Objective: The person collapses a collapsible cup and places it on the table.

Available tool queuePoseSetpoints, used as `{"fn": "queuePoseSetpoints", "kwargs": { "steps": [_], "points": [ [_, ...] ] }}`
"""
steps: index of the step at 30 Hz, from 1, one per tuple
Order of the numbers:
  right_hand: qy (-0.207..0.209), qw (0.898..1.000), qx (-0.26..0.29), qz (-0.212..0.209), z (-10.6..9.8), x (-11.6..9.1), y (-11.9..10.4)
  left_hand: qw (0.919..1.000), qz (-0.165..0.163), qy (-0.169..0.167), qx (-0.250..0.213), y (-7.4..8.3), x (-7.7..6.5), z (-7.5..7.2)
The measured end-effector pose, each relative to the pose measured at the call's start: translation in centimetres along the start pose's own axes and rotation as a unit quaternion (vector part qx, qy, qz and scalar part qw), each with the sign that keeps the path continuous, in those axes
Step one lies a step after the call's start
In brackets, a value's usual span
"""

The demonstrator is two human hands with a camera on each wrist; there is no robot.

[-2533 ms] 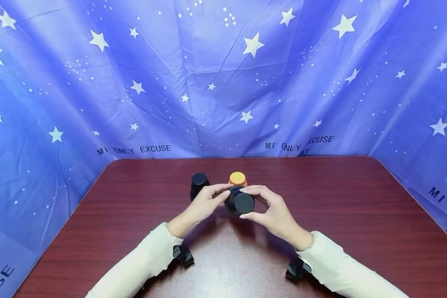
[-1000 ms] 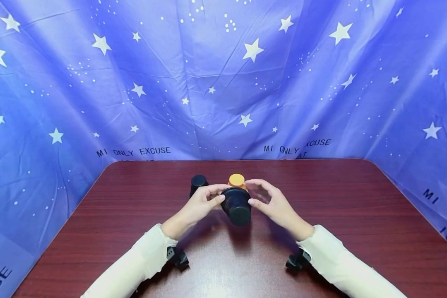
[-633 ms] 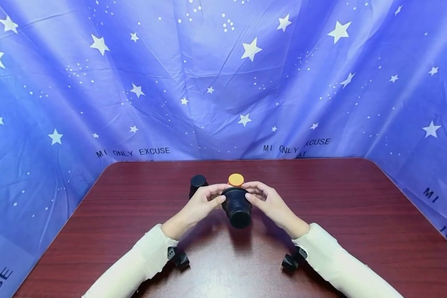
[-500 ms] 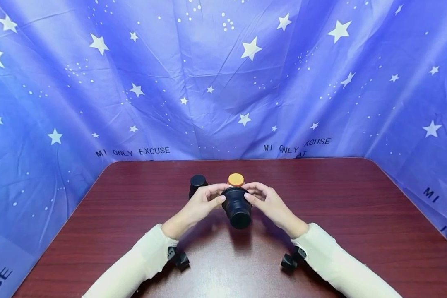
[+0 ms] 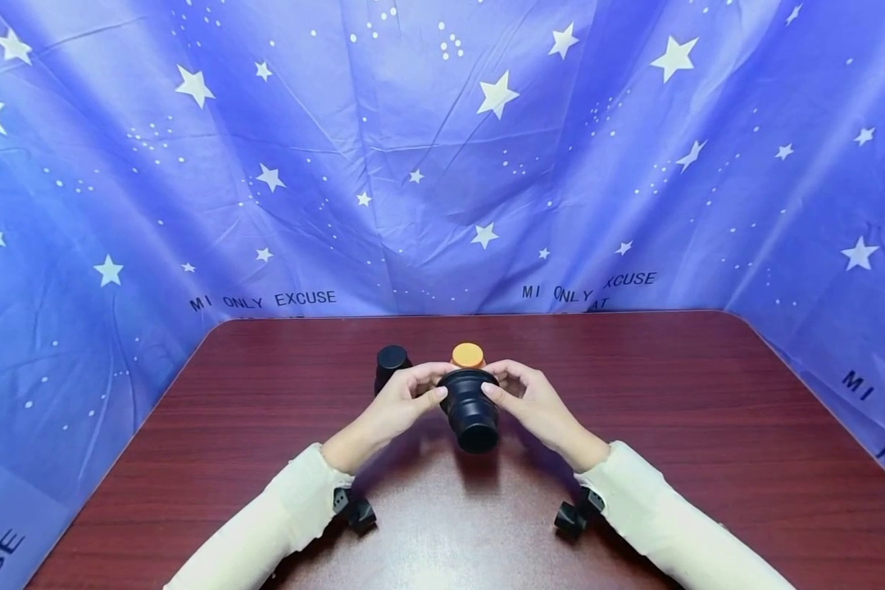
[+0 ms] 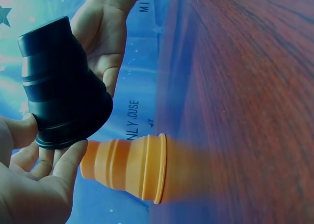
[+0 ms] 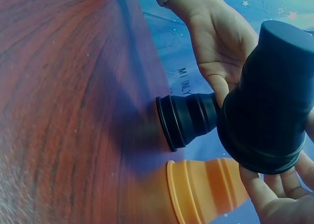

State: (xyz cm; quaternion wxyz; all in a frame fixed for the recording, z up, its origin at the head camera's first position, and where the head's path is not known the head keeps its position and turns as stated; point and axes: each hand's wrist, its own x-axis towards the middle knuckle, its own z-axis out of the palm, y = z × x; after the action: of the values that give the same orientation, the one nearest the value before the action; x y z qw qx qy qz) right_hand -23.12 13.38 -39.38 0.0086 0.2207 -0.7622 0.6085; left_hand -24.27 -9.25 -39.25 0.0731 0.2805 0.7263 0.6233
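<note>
Both hands hold a black ribbed collapsible cup (image 5: 470,410) over the middle of the table, its wide rim tipped away and its narrow base toward the person. The left hand (image 5: 404,399) pinches the rim from the left, thumb on the near side and fingers behind. From the right, the right hand (image 5: 534,399) grips it likewise, thumb against the wall just below the rim. Behind the held cup, an orange collapsible cup (image 6: 130,166) stands upside down on its rim. Another black cup (image 7: 189,118) stands upside down to its left, partly hidden by the left hand in the head view.
The reddish-brown wooden table (image 5: 634,393) reaches back to a blue curtain (image 5: 383,164) printed with white stars and lettering. Black wrist-camera mounts (image 5: 356,512) sit under both white sleeves (image 5: 280,512).
The held cup has tilted so its base points lower and its ribbed side shows. The right hand has shifted from near the base, briefly apart, to a grip by the rim.
</note>
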Motion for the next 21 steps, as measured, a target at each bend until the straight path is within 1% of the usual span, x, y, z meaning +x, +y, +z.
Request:
{"fn": "queuePoseSetpoints", "kwargs": {
  "steps": [4,6,8,14,17,21],
  "points": [
    [0.012,1.000,-0.021,-0.011,-0.09,0.06,-0.07,0.9997,-0.022,0.003,-0.011,0.19,0.00,0.10],
    [0.008,1.000,-0.023,-0.010,-0.16,0.11,-0.10,0.9994,-0.032,0.008,-0.010,0.31,0.02,0.16],
    [-0.003,1.000,-0.026,-0.012,-0.22,0.09,-0.20,0.9992,-0.037,0.016,0.001,0.38,0.06,0.25],
    [-0.033,0.999,-0.035,-0.011,-0.30,0.12,-0.13,0.9977,-0.035,0.037,0.044,0.39,0.20,0.34],
    [-0.034,0.998,-0.041,-0.020,-0.28,0.15,-0.09,0.9973,-0.033,0.038,0.053,0.29,0.24,0.25],
    [-0.024,0.998,-0.051,-0.031,-0.17,0.14,-0.13,0.9963,-0.026,0.041,0.071,0.25,0.24,0.16]
  ]
}}
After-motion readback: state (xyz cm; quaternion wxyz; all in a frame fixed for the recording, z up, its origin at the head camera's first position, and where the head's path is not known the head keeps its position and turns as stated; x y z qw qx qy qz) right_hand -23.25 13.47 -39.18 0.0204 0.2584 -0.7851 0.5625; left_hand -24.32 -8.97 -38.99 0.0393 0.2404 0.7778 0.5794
